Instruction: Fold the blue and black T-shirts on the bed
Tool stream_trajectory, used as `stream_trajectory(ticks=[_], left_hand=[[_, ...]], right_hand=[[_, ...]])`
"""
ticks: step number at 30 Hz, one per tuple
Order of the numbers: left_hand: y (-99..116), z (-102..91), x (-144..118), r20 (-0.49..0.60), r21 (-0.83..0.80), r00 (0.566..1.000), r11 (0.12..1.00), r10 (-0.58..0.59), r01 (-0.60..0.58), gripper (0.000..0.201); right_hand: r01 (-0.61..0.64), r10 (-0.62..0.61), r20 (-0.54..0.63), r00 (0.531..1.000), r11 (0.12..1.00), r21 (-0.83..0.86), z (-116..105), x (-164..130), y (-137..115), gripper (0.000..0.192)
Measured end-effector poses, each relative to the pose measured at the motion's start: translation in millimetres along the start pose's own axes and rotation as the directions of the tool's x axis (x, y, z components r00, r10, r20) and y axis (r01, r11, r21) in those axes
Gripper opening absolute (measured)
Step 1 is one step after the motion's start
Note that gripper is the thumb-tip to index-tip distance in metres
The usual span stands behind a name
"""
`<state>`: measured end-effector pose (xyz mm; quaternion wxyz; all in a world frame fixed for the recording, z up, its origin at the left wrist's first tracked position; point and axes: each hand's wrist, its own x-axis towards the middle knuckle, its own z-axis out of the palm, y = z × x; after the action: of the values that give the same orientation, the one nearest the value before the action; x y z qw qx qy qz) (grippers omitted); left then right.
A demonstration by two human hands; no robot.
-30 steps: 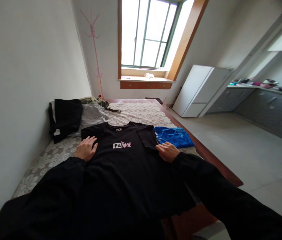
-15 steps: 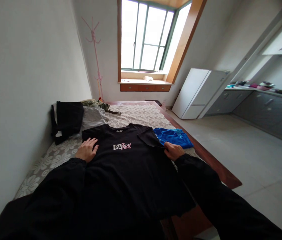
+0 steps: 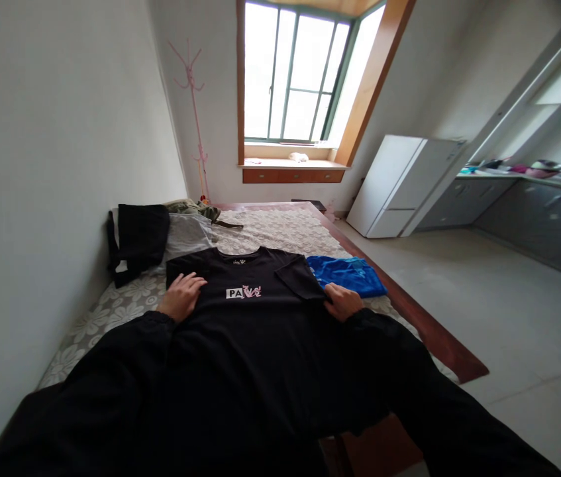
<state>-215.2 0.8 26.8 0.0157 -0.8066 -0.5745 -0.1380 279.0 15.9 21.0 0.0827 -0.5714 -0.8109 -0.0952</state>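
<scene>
Bed [image 3: 285,228] ahead of you | black T-shirt [image 3: 255,338] laid out across it, collar [image 3: 238,256] away from you | blue cloth [image 3: 348,275] lying just beyond the sleeve [image 3: 300,277] at your right | your left hand [image 3: 181,297] flat on the T-shirt, fingers out; your right hand [image 3: 343,302] pinching that sleeve's edge | chest print [image 3: 243,292] between them!

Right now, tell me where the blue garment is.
In the head view, the blue garment lies on the bed, to the right of the black T-shirt, just beyond the right hand and near the bed's reddish wooden edge.
</scene>
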Motion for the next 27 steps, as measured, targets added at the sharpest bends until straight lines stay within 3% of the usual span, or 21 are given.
stream_trajectory(ticks=[3,6,8,11,13,16,19,21,23,27], left_hand=[[62,-5.8,6,0.117,-0.159,0.947,0.947,0.3,-0.28,0.036],[140,8.4,22,0.121,-0.335,0.813,0.794,0.57,-0.507,0.04],[185,26.7,41,0.114,-0.351,0.789,0.767,0.604,-0.537,0.049],[226,57.0,73,0.157,-0.31,0.834,0.828,0.529,-0.467,0.056],[241,74.4,91,0.155,-0.269,0.894,0.889,0.42,-0.371,0.058],[257,92.2,105,0.048,-0.222,0.978,0.957,0.202,-0.187,0.066],[269,98.8,109,-0.028,-0.247,0.996,0.965,0.081,-0.085,0.068],[272,98.1,111,-0.011,-0.299,0.994,0.948,0.108,-0.106,0.058],[270,95.2,113,0.023,-0.334,0.976,0.922,0.214,-0.195,0.046],[262,90.3,113,0.024,-0.258,0.922,0.894,0.386,-0.367,0.049]], right_hand=[[-0.154,0.159,-0.045,0.986,0.983,0.103,9,0,6,0.008],[-0.182,0.209,-0.103,0.973,0.958,0.224,16,1,10,0.018],[-0.162,0.207,-0.116,0.971,0.936,0.313,19,1,12,0.027],[-0.141,0.195,-0.088,0.977,0.897,0.42,22,0,15,0.04],[-0.133,0.179,-0.053,0.982,0.873,0.469,23,0,17,0.049],[-0.135,0.162,0.0,0.987,0.828,0.544,23,0,19,0.057],[-0.174,0.17,0.056,0.984,0.829,0.531,20,0,20,0.059],[-0.197,0.179,0.081,0.98,0.873,0.446,19,0,19,0.06],[-0.171,0.163,0.054,0.985,0.916,0.362,17,-1,17,0.059],[0.046,0.002,-0.164,0.986,0.956,0.291,16,-2,12,0.051]])
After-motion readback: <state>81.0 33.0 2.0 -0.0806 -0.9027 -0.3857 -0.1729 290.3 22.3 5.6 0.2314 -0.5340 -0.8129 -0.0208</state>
